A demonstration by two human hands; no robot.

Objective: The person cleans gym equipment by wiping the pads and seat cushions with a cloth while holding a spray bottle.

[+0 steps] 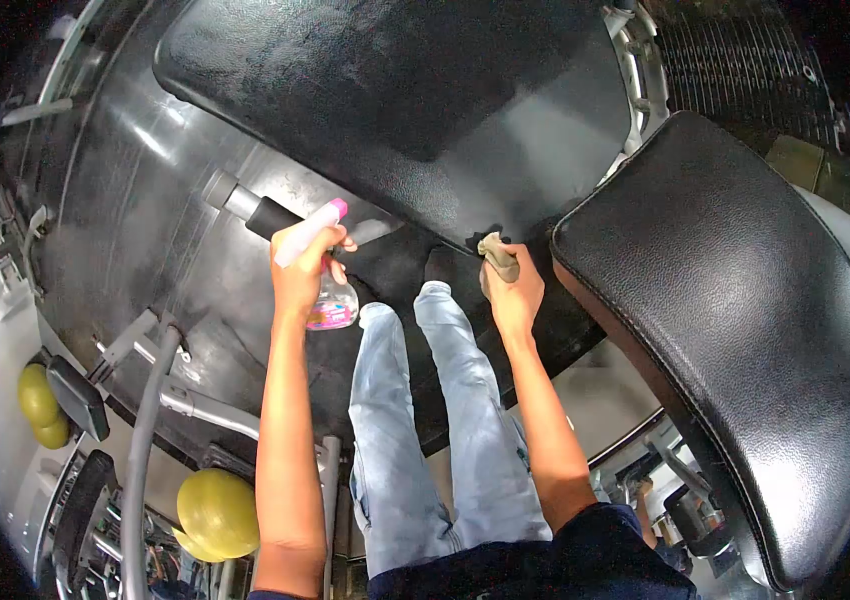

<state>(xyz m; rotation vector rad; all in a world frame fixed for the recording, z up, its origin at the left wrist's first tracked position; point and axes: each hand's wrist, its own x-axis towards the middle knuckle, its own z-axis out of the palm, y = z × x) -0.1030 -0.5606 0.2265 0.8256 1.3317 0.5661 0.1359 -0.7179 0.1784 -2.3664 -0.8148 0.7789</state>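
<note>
A clear spray bottle [333, 306] with a pink and white spray head is in my left hand [297, 272], its fingers wrapped round the neck. My right hand [513, 290] grips a crumpled beige cloth [498, 258] near the lower edge of a large black padded surface [375, 90]. Part of that surface looks shiny, and a dark patch shows beside the cloth. Close to my right hand, on its right, is a second black padded cushion [715, 310] with a stitched edge.
Grey metal tubing [150, 430] and yellow-green round objects [217, 515] are at the lower left. A metal cylinder with a black grip [245, 203] lies beyond my left hand. My legs [435, 430] are below, between my arms. A metal frame [635, 80] edges the large pad.
</note>
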